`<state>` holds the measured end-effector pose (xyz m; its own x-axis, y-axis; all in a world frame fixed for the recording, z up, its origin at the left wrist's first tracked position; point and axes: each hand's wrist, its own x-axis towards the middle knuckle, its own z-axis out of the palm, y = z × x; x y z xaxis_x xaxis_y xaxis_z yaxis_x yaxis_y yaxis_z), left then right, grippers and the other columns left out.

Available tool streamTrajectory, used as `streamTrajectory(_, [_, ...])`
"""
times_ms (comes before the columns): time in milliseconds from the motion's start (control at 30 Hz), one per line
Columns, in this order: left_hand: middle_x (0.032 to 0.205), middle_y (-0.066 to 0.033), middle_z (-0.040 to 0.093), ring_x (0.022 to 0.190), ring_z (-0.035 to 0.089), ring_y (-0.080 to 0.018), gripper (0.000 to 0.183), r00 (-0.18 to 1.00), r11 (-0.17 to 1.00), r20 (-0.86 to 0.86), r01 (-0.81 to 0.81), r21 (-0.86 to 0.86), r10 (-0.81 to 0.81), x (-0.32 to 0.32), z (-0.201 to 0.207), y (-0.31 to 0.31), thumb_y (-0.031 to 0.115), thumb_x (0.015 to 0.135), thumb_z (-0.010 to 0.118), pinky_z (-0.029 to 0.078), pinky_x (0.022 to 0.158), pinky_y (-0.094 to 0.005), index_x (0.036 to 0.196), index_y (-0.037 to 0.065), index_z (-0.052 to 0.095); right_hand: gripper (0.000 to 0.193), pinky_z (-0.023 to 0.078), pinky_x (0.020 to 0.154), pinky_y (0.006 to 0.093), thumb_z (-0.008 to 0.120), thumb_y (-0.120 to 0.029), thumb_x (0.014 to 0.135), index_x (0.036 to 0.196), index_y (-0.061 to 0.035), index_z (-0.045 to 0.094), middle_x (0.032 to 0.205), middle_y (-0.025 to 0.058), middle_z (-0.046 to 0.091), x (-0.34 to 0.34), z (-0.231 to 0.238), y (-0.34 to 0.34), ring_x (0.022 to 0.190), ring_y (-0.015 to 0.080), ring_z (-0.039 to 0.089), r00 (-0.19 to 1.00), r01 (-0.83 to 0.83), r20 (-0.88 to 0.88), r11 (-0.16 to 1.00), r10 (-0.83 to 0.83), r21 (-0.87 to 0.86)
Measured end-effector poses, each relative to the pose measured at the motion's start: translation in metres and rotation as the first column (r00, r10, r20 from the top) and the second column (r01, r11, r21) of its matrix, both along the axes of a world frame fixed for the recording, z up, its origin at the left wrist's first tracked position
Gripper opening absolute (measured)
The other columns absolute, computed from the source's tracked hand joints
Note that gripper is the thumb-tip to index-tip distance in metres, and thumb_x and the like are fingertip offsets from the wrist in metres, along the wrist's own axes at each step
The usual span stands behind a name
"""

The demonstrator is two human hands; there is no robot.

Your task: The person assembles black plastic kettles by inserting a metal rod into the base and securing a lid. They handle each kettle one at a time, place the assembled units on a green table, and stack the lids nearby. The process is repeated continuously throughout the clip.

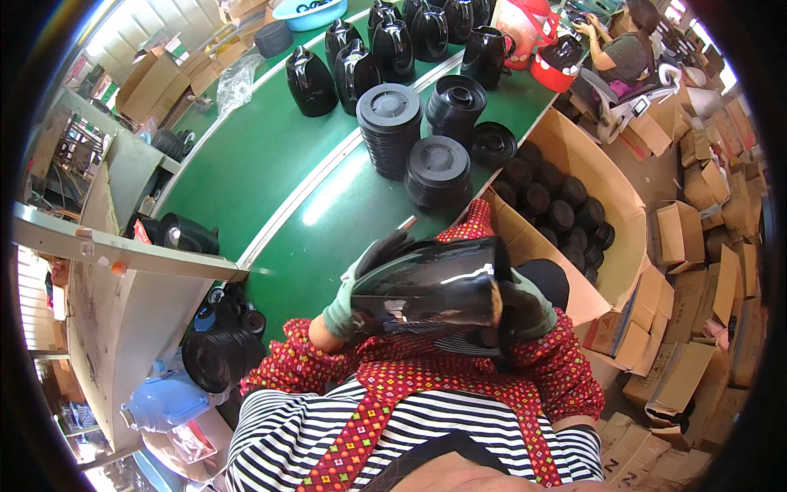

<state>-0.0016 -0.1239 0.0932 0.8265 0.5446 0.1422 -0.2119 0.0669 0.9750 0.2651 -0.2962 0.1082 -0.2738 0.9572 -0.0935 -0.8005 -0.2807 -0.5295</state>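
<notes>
Across the front of my body lies a glossy black jug turned on its side, held between both hands. My left hand, in a green and black work glove, is closed round the end on the left. My right hand, gloved the same way, grips the other end, its fingers partly hidden behind the jug. A small reddish tip shows above the left glove; what it is, I cannot tell. Just beyond the jug stand stacks of round black lids on the green worktable.
Several upright black jugs fill the far end of the table, beside a red and white jug. To my right, an open cardboard box holds round black parts. A metal beam crosses at left. Another person sits at far right.
</notes>
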Motion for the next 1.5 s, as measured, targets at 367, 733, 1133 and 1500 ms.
streamTrajectory(367, [0.152,-0.0181,0.059,0.135,0.06,-0.0244,0.065,0.975,0.995,-0.2,-0.1,-0.029,0.093,-0.046,-0.04,0.019,0.024,0.099,0.072,0.049,0.116,-0.0432,0.154,-0.002,0.048,0.095,0.021,0.125,0.0618,0.08,-0.066,0.082,0.161,-0.0255,0.046,0.161,0.0276,0.037,0.028,0.003,0.208,0.149,0.0468,0.034,-0.719,-0.048,0.648,0.948,-0.252,0.316])
streamTrajectory(733, [0.152,-0.0173,0.059,0.136,0.06,-0.0252,0.06,0.997,0.975,-0.066,0.024,-0.22,-0.04,-0.025,-0.043,0.025,0.028,0.104,0.064,0.048,0.118,-0.0462,0.155,0.0,0.048,0.094,0.032,0.119,0.0556,0.083,-0.049,0.082,0.162,-0.0163,0.046,0.154,0.0261,0.045,0.022,0.027,0.157,0.139,0.0468,0.042,-0.341,-0.073,0.768,0.83,-0.542,0.554])
streamTrajectory(1133, [0.152,-0.0164,0.059,0.137,0.06,-0.0259,0.055,0.894,0.679,0.253,0.445,-0.584,-0.369,0.028,-0.015,-0.007,0.032,0.109,0.056,0.046,0.119,-0.0494,0.156,0.003,0.048,0.099,0.026,0.124,0.0502,0.068,-0.067,0.093,0.162,-0.0008,0.041,0.165,0.0223,0.039,-0.01,0.067,-0.005,0.149,0.0404,0.037,0.051,0.177,0.779,0.774,-0.624,0.608])
streamTrajectory(1500, [0.153,-0.0122,0.059,0.136,0.061,-0.0225,0.051,0.807,0.833,-0.206,0.538,-0.128,-0.553,0.052,-0.022,0.002,0.027,0.109,0.057,0.044,0.122,-0.0459,0.154,0.005,0.051,0.113,0.032,0.117,0.0676,0.091,-0.059,0.067,0.16,-0.0141,0.045,0.163,0.0373,0.029,0.008,0.075,-0.042,0.147,0.0604,0.033,-0.067,-0.15,0.537,0.541,-0.841,0.828])
